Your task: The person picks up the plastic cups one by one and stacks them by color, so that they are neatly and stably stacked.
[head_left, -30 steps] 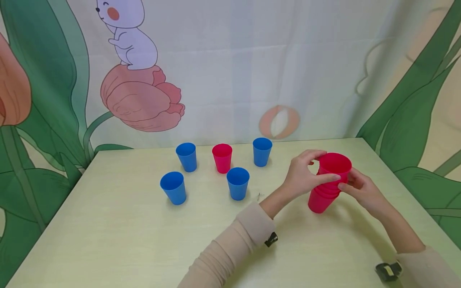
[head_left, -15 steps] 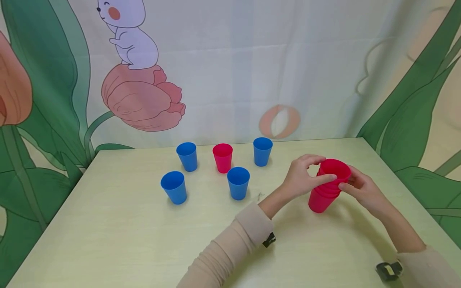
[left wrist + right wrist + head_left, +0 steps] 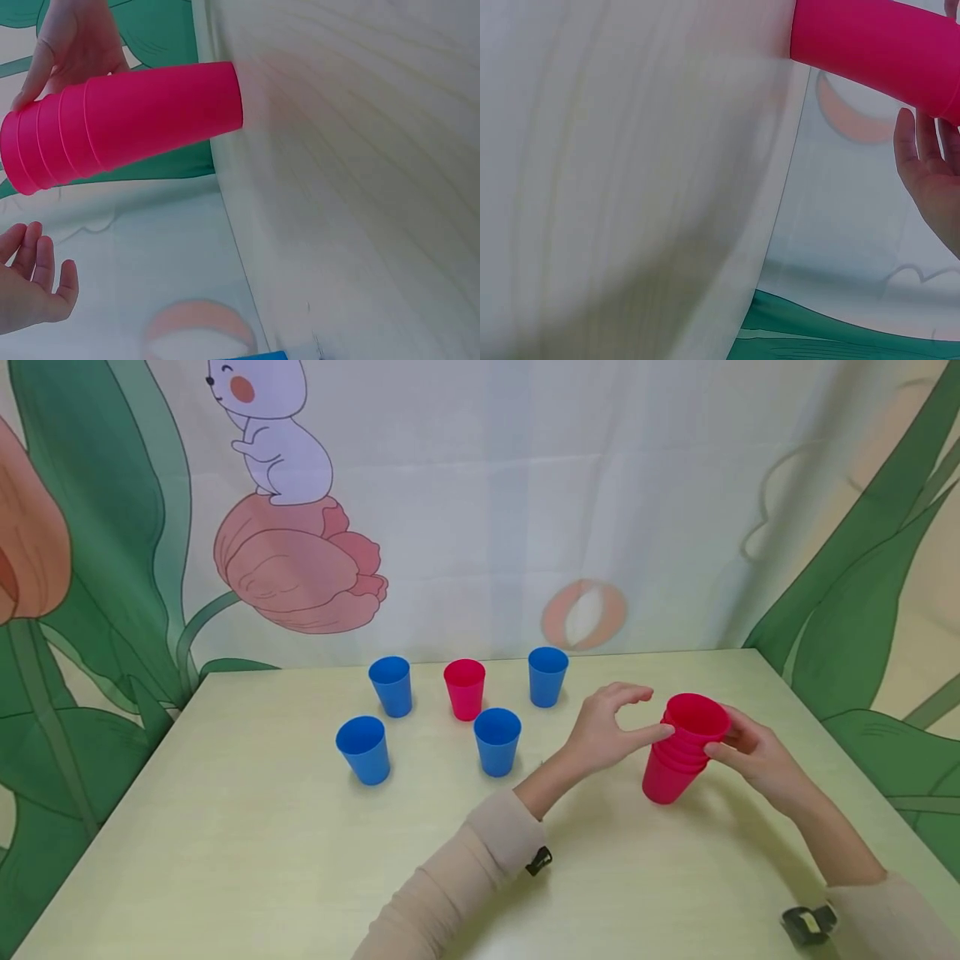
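We are gripping the red cups (image 3: 673, 768), probably light, stiff and slick so best held by their upper ridges (image 3: 66, 139), in our right hand (image 3: 765, 764), our left hand (image 3: 609, 727) hanging loose and empty beside them.

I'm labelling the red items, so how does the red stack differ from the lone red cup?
The red stack is several nested cups; the lone red cup is single. The right hand grips the red stack; the lone red cup stands untouched. Both are red, mouths up.
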Tool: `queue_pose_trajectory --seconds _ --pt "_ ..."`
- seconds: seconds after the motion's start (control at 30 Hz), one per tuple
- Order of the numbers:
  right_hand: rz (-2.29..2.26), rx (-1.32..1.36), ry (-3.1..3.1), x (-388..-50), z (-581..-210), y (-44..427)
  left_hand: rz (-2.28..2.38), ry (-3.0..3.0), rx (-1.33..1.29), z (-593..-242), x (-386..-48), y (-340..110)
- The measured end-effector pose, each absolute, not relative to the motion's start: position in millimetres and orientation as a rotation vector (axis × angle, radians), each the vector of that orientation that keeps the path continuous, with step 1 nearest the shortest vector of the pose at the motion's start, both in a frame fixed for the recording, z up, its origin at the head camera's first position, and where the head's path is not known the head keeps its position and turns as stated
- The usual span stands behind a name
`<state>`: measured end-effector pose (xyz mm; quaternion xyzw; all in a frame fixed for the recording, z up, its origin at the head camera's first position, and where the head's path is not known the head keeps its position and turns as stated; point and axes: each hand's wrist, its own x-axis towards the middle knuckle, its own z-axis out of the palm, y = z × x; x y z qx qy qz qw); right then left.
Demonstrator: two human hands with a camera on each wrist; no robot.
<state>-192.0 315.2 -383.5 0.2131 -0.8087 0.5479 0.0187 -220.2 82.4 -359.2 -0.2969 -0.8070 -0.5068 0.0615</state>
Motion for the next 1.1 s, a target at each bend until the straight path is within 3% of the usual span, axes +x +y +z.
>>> queue_pose_trajectory --seconds 1.1 --pt "1.687 0.638 -2.524 -192.8 -383.8 316.3 -1.5 -2.338 -0.921 -350.6 -199.5 1.8"
